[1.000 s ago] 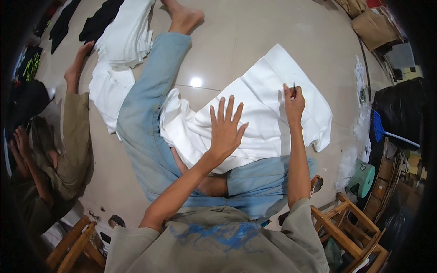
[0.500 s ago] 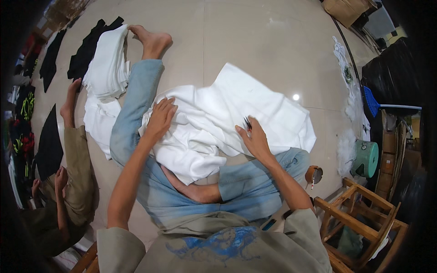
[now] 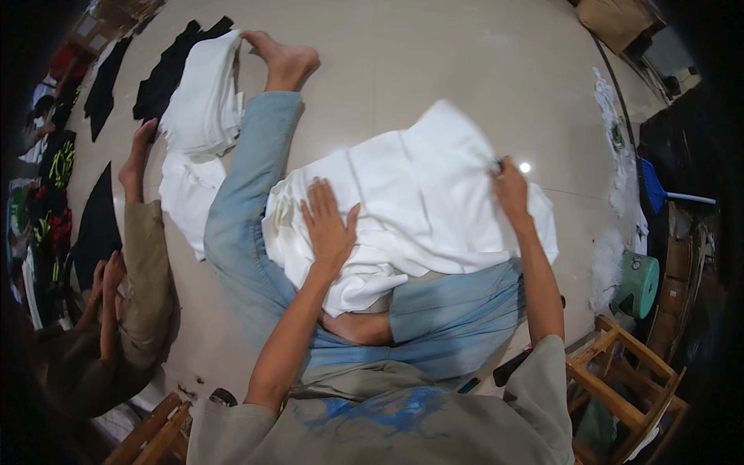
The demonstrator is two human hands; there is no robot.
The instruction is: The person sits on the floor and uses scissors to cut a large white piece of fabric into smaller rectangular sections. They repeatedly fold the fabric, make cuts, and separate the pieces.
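Observation:
A wide piece of white cloth [image 3: 391,182] lies spread over the floor and against my bent leg, bunched up at its near left. My left hand [image 3: 328,226] rests flat on the cloth with the fingers stretched out. At the cloth's right part, my right hand [image 3: 510,190] is closed on its edge, and the far corner beside it is lifted and blurred. A small dark tip shows at the right fingers, where thread snips were seen earlier; most of it is hidden.
A folded stack of white cloth [image 3: 203,97] lies beyond my left leg, near black cloth pieces [image 3: 167,70]. Another person's hands [image 3: 108,271] are at the far left. A wooden stool [image 3: 620,372], a green tub [image 3: 637,285] and a blue dustpan [image 3: 652,186] stand right.
My right hand has moved right and now grips the cloth, pulling it flatter. The left hand has slid right and lies with fingers spread. The whole view has shifted slightly.

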